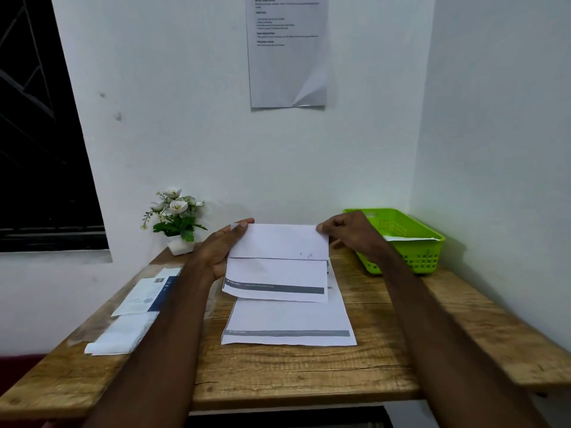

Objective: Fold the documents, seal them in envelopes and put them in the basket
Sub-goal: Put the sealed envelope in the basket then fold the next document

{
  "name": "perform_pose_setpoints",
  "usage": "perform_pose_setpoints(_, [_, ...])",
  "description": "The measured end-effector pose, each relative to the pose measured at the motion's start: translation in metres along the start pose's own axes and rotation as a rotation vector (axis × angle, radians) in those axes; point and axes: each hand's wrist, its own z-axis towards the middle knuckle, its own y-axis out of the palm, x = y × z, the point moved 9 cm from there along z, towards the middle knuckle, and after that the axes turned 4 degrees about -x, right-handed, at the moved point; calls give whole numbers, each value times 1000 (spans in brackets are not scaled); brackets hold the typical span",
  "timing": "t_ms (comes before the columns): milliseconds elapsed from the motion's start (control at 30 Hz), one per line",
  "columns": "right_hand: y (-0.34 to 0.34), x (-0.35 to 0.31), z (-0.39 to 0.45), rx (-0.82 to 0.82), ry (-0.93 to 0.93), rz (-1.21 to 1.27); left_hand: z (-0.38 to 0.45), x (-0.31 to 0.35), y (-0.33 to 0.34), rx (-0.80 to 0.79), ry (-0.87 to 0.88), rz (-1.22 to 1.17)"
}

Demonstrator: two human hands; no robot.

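Left hand (227, 245) curled round the left edge of a folded document (278, 261), thumb on its top corner; right hand (349, 234) pinching the top right corner. Document held upright above the middle of the wooden surface (309, 372), lower flap hanging loose. More sheets (287, 322) flat beneath, mid-surface. Green basket (414, 242) at far right corner, paper inside. Envelopes (133, 313) along left edge. Potted flowers (176, 217) at far left corner.
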Motion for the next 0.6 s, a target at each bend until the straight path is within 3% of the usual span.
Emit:
perform_pose_setpoints(133, [6, 4, 0, -5, 49, 150, -1, 0, -4, 24, -3, -25])
perform_pose_setpoints(333, [35, 24, -3, -230, 166, 216, -1, 1, -1, 34, -4, -45])
perform_pose_setpoints(600, [22, 33, 2, -48, 169, 471, -15, -27, 6, -68, -303, 108])
